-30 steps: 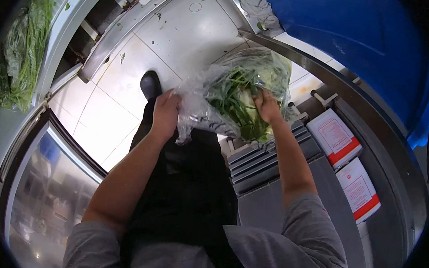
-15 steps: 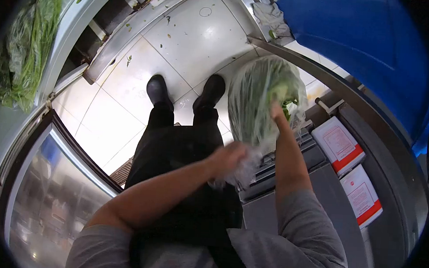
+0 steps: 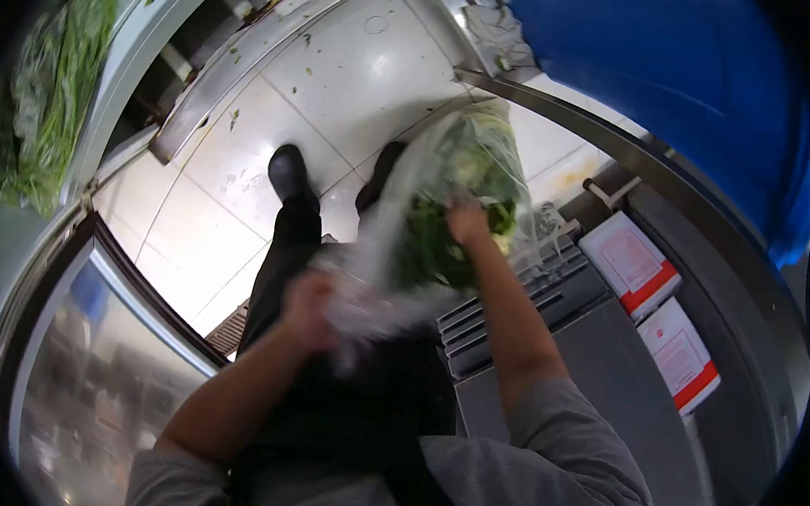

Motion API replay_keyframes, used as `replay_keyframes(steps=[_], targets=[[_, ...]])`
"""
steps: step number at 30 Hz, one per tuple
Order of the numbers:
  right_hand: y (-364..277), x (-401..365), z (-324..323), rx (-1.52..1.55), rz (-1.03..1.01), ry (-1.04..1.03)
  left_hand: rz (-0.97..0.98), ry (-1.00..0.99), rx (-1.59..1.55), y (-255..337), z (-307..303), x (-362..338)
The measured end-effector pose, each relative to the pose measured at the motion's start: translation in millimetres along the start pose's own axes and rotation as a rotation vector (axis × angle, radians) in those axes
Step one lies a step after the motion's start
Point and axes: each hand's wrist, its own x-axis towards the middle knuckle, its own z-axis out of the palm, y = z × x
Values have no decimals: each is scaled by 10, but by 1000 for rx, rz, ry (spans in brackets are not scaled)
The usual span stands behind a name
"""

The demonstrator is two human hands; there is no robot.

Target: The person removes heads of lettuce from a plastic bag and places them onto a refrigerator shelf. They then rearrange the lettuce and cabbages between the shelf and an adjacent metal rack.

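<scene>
Left hand (image 3: 309, 310) sits farther left than earlier, clutching plastic bag (image 3: 377, 287). Right hand (image 3: 467, 222) reaches among greens (image 3: 431, 247); I can't tell its grip. Greens lie bagged above floor (image 3: 326, 109), bag unclosed.

Room: looks like a work kitchen
Floor (image 3: 346, 73): white tiles (image 3: 213, 209), leaf bits (image 3: 235, 118)
Leafy greens (image 3: 431, 245): in a clear bag (image 3: 391, 206)

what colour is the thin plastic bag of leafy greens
The thin plastic bag is see-through, whitish; best seen in the head view.
</scene>
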Motion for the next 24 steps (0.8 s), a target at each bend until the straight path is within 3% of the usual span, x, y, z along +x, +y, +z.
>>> replay_keyframes(steps=[2,4,6,8,9,10,12,13,14,16,21,23,24], targets=[[-254,210,90,84,-105,204,274,-177,-148,504,-194,-87],[-571,266,23,135,-336,306,463,241,-192,783,-366,-9],[-1130,-179,-367,114,-303,326,560,302,-66,1023,-1053,183],[-1370,-542,-656,-24,-461,457,588,312,36,1231,-1757,365],[-1374,-649,-724,-99,-515,640,592,369,-7,1286,-1625,381],[-1350,-721,-845,-102,-503,647,594,425,-50,1339,-1487,395],[-1235,-818,-1082,-133,-164,979,585,417,-73,1428,-1611,530],[-1119,-683,-1064,-178,11,965,567,447,-50,1460,-1695,611],[-986,-462,-905,-174,21,968,547,478,-24,1481,-1779,681],[-698,-10,-419,679,183,366,534,430,-1,1475,-1981,766],[-1280,334,610,21,-265,8,464,322,-28,1652,-2217,918],[-1426,244,639,-270,-416,-63,432,357,64,1647,-2143,952],[-1613,-147,209,-70,-346,-78,406,390,145,1645,-2118,973]])
